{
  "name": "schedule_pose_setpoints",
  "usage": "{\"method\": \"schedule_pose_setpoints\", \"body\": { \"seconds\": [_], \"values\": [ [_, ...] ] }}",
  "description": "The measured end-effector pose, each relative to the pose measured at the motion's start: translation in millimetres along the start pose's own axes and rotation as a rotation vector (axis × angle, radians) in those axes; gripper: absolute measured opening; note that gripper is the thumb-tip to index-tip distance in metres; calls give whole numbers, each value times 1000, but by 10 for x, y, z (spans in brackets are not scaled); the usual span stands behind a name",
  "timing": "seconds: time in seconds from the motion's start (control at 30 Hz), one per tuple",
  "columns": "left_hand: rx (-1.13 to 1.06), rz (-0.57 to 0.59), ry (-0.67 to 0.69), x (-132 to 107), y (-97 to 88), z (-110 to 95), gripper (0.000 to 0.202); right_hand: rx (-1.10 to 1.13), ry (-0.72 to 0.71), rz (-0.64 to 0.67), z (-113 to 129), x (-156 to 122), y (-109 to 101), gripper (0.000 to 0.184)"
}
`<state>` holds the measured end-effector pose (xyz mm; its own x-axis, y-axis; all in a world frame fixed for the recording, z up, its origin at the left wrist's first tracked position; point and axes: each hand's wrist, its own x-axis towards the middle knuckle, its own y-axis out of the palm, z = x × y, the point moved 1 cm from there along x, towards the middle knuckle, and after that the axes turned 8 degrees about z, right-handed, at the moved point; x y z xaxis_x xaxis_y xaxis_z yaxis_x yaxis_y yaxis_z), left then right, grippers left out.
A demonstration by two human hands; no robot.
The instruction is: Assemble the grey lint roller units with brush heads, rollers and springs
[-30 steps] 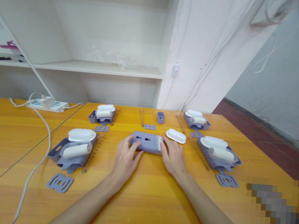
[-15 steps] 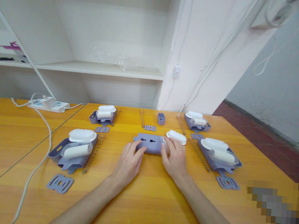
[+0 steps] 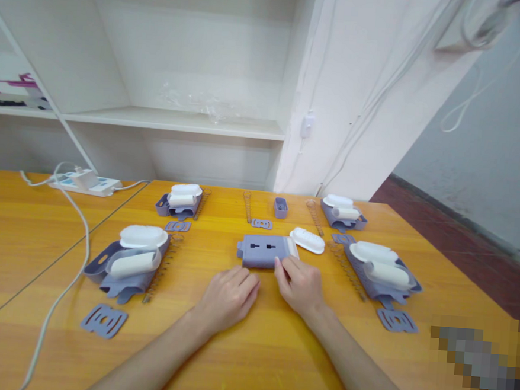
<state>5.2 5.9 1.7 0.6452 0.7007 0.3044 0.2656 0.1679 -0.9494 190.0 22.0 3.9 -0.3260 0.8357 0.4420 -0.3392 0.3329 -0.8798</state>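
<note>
A grey-purple plastic housing (image 3: 262, 256) with two dark keyhole slots lies on the table before me. Its right end shows a whitish translucent part (image 3: 293, 248). My left hand (image 3: 229, 294) rests in a loose fist on the table, just in front of the housing and apart from it. At the housing's front right corner is my right hand (image 3: 301, 281), its fingers curled and its fingertips at the edge; nothing shows held in them. A white oval cover (image 3: 307, 240) lies behind my right hand. Beyond the housing sit a flat slotted plate (image 3: 261, 224), a coiled wire spring (image 3: 247, 207) and a small grey-purple cup (image 3: 280, 208).
Similar part sets, each with a housing, white cover and white roll, lie at left (image 3: 134, 263), right (image 3: 383, 272), back left (image 3: 180, 201) and back right (image 3: 342, 212). A white cable (image 3: 80, 212) runs from a power strip (image 3: 87, 182) across the left side.
My left hand has let go of the housing and drawn back toward me, its fingers curling in. My right hand has slid down off the whitish end. The housing sits slightly further right.
</note>
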Motion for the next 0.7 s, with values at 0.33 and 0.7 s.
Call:
{"method": "schedule_pose_setpoints", "body": {
  "seconds": [0.33,0.7],
  "values": [
    [-57,224,-71,38,-3,-19,16,62,-184,191,103,-19,44,32],
    [-37,264,-93,54,-17,-31,22,286,-119,-409,-107,-35,-88,19]
  ]
}}
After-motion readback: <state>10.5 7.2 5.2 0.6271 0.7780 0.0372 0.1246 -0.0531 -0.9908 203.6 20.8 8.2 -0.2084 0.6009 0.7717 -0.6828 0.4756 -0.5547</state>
